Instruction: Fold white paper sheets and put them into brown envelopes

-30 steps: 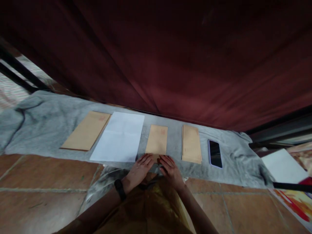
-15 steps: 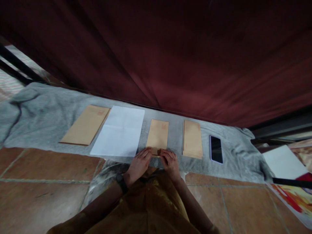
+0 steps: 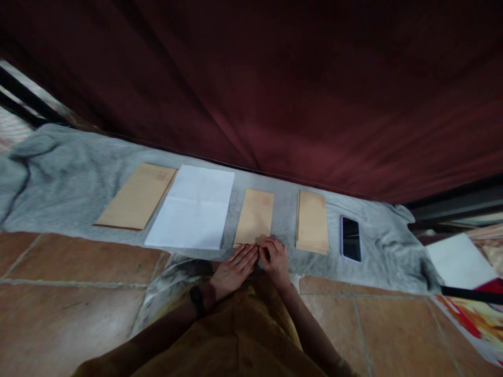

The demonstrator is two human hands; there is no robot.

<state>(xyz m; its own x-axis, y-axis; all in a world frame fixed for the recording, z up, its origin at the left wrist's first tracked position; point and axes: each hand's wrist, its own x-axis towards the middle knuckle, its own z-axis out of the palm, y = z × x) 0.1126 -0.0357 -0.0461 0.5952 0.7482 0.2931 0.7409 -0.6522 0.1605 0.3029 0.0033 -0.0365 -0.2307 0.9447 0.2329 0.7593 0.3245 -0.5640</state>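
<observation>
A small brown envelope lies on a grey cloth straight ahead of me. My right hand pinches the near right corner of that envelope with its fingers curled. Just below the envelope's near edge, my left hand lies with its fingers stretched out flat and holds nothing. A black band sits on my left wrist. To the left lie a white sheet of paper and a larger brown envelope. Another small brown envelope lies to the right.
A dark phone lies on the cloth right of the envelopes. A dark red curtain hangs behind the cloth. Terracotta floor tiles are in front. White paper and a coloured sheet lie at the far right.
My left hand has drawn back from the middle envelope's near edge and flattened. My right hand has stayed at the envelope's near right corner, its fingers now curled on it.
</observation>
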